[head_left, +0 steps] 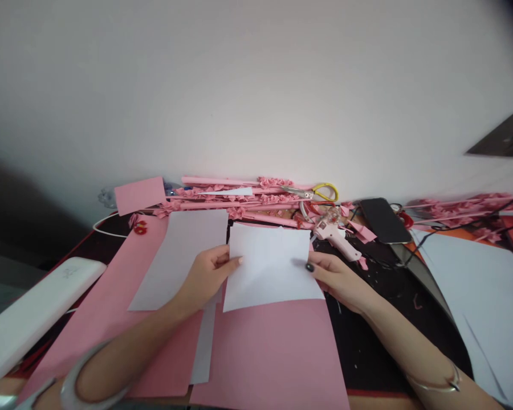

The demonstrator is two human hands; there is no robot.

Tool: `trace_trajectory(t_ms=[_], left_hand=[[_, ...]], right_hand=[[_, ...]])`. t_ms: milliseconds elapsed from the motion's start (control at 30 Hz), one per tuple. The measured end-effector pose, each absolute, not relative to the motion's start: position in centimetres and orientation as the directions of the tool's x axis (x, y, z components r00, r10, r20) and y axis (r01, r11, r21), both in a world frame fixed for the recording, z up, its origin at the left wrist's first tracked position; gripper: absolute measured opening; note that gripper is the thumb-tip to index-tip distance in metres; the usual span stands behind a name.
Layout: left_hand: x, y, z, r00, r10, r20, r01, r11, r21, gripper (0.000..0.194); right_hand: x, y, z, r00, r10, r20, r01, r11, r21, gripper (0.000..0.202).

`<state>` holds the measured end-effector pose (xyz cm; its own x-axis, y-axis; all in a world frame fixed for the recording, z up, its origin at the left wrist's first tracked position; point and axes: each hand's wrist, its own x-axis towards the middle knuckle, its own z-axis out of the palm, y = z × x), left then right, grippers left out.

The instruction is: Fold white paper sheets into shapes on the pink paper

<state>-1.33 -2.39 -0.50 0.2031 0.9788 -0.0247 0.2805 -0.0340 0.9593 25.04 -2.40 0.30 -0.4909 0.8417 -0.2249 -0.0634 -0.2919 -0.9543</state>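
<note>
A white sheet of paper (273, 273) is held up by its two sides, tilted toward me. My left hand (216, 273) pinches its left edge, thumb in front and fingers behind. On the right edge, my right hand (331, 276) grips it the same way, a dark-painted thumbnail showing. Below the held sheet lies a pink sheet (269, 353). Another white sheet (179, 250) rests on a second pink sheet (106, 319) to the left, and a narrow white strip (204, 347) lies between the pink sheets.
Pink paper sticks with folded flowers (239, 199) lie along the wall. Yellow-handled scissors (320, 192) and a white glue gun (337, 236) sit behind my right hand. A black phone (385, 219) is farther right, near cables and white paper (483, 296). A long white device (38, 313) stands left.
</note>
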Motion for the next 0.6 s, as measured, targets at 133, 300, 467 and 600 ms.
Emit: trace_trajectory(t_ms=[133, 300, 467, 600], left_hand=[[-1.0, -2.6, -0.3, 0.185, 0.982, -0.046, 0.182, 0.012, 0.983, 0.058], [-1.0, -2.7, -0.2, 0.230, 0.973, 0.019, 0.241, -0.076, 0.968, 0.050], [-1.3, -2.5, -0.4, 0.282, 0.959, 0.027, 0.395, -0.142, 0.907, 0.028], [-1.2, -2.5, -0.6, 0.257, 0.966, -0.014, 0.385, -0.089, 0.919, 0.033]], right_hand=[[24.4, -2.5, 0.2, -0.390, 0.899, -0.198, -0.020, -0.224, -0.974, 0.031], [23.9, -2.6, 0.1, -0.235, 0.965, -0.118, -0.036, -0.130, -0.991, 0.055], [24.3, -2.5, -0.1, -0.235, 0.971, -0.045, 0.062, -0.032, -0.998, 0.032], [24.4, -2.5, 0.0, -0.286, 0.954, -0.086, 0.078, -0.066, -0.995, 0.032]])
